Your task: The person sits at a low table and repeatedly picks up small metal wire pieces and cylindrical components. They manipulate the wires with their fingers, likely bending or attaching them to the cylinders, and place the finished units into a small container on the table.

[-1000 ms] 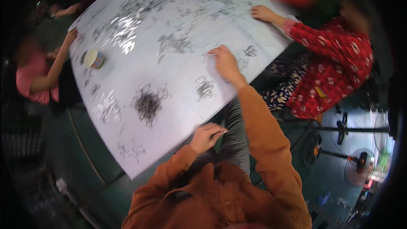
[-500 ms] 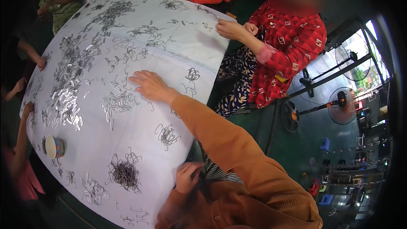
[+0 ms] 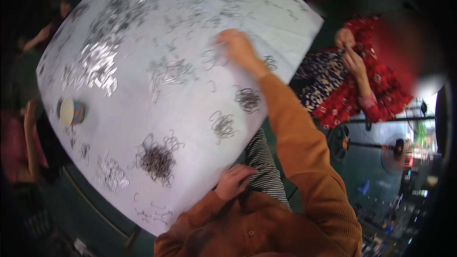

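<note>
My right hand (image 3: 236,47) reaches out over the white table, palm down above loose, curved dark wire pieces (image 3: 215,59). Its fingers are blurred, so whether they grip anything does not show. Down at the near table edge rests my left hand (image 3: 233,181), its fingers curled together; what they hold, if anything, is hidden. Between the hands lie two small tangles, a darker wire heap (image 3: 247,100) and a looser wire heap (image 3: 223,126). Left of them sits a dense dark wire pile (image 3: 158,159). A pile of short silver metal strips (image 3: 169,74) lies left of my right hand.
The white tabletop (image 3: 128,114) carries a large shiny spread of metal strips (image 3: 100,64) and a smaller strip pile (image 3: 112,175). A paper cup (image 3: 72,112) stands near the left edge. A person in a red patterned top (image 3: 376,100) sits at the right; others sit around the table.
The view has shifted and turned, so the table sits differently in it. My right hand has moved back from beside the strip pile to the loose wires, its spread fingers now blurred.
</note>
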Action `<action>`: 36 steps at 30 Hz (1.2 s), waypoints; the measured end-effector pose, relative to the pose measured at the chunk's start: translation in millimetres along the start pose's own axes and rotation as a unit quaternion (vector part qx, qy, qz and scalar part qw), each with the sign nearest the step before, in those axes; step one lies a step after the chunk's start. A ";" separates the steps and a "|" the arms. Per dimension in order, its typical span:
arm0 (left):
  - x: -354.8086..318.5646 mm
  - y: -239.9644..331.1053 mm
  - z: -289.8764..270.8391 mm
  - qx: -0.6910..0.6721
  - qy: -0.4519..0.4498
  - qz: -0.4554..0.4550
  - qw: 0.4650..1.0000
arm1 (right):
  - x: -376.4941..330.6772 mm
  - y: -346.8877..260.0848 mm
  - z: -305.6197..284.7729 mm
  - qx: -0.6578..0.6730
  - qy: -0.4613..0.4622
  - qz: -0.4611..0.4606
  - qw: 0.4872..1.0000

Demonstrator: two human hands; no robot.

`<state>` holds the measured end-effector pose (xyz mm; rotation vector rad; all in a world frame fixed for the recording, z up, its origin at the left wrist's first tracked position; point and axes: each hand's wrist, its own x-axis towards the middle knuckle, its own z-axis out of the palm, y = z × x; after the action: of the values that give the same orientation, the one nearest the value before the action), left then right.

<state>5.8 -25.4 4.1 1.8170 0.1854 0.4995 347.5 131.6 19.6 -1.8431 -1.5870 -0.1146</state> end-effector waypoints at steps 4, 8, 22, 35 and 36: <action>4.7 3.9 4.7 -0.024 0.007 -0.006 1.000 | -4.1 3.3 -30.1 -0.039 0.013 0.125 0.991; 2.1 1.9 4.9 -0.029 0.008 -0.009 1.000 | -1.6 -3.9 -20.8 0.018 -0.095 0.138 0.986; -1.6 -5.3 6.1 -0.046 0.018 -0.003 0.999 | 32.5 -30.7 -18.6 -0.002 -0.292 0.172 0.941; 5.6 5.4 10.1 0.012 0.017 -0.017 1.000 | 6.3 -48.7 -0.4 -0.040 -0.252 0.061 0.965; 4.2 3.8 13.0 0.014 0.026 -0.027 0.999 | -3.9 -64.2 -14.7 0.025 -0.223 0.082 0.971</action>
<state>14.6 -36.4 5.8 1.8232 0.2773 0.5093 294.1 121.1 56.9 -2.0491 -1.6959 0.4402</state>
